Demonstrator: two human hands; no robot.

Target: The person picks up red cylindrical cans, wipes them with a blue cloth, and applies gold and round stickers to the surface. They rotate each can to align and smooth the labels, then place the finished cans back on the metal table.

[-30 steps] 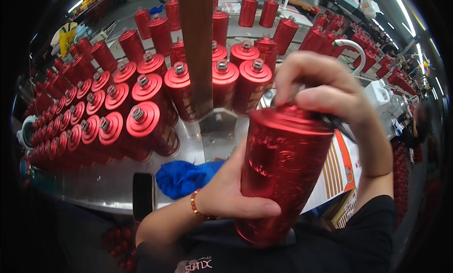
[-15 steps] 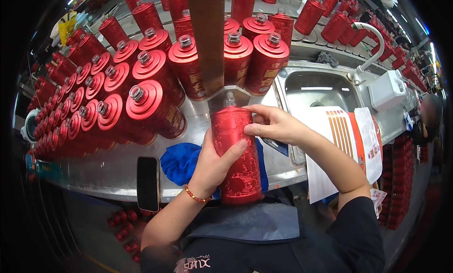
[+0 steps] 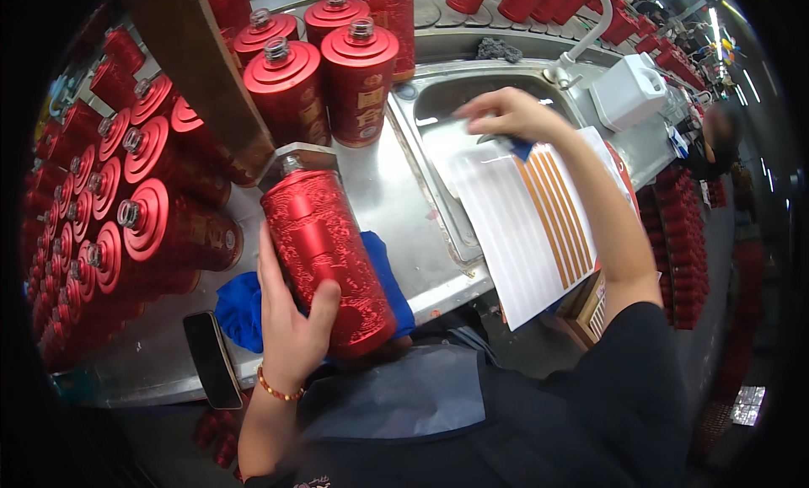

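Observation:
My left hand (image 3: 295, 324) is wrapped round a red bottle (image 3: 324, 252), its thumb pressed along the side. The bottle leans on the steel counter, its clear glass neck against the foot of a brown post (image 3: 221, 83). Up by the sink my right hand (image 3: 518, 117) hovers, smeared by motion. In it is a small dark tool with a blue end (image 3: 516, 146), its kind unclear. Just below that hand lies a white sheet with gold strips (image 3: 522, 227). A blue cloth (image 3: 240, 311) is bunched beside and under the bottle.
Rows of red bottles (image 3: 101, 252) crowd the left, and several more (image 3: 361, 83) stand behind the post. A steel sink (image 3: 438, 109) with a white tap (image 3: 581, 50) and a white jug (image 3: 628, 92) is at right. A phone (image 3: 212, 360) rests on the counter's front edge.
My right hand has left the bottle and moved right, over the sheet, with the small tool. The view has swung right. My left hand still holds the bottle.

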